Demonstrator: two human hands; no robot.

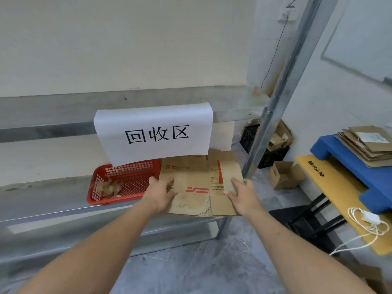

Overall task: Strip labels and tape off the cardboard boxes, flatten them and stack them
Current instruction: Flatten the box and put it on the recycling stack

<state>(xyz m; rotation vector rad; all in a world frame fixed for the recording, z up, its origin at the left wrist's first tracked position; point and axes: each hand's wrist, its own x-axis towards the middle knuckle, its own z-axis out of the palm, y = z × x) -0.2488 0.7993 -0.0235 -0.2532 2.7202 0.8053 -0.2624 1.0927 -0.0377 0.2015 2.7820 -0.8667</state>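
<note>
1. Nearest me, both hands lie on one flattened cardboard box on the metal shelf. The left hand presses its left edge with fingers spread fairly flat; the right hand rests on its right side, fingers straight, not curled round anything. It looks like the box is being set down or squared up.
2. That box seems done: collapsed flat, no obvious tape left (printing remains, and the near edge is torn).
3. Just beside it to the left, a red basket holds crumpled clear scraps, probably stripped tape.
4. Above hangs a paper sign marking the spot.
5. Further right, a stack of flattened cardboard sits on a blue pallet on the yellow desk; one sheet appears still labelled.
6. Beyond, on the floor, an open small box and a crate of cardboard await flattening, so I'd judge work remains.
</note>
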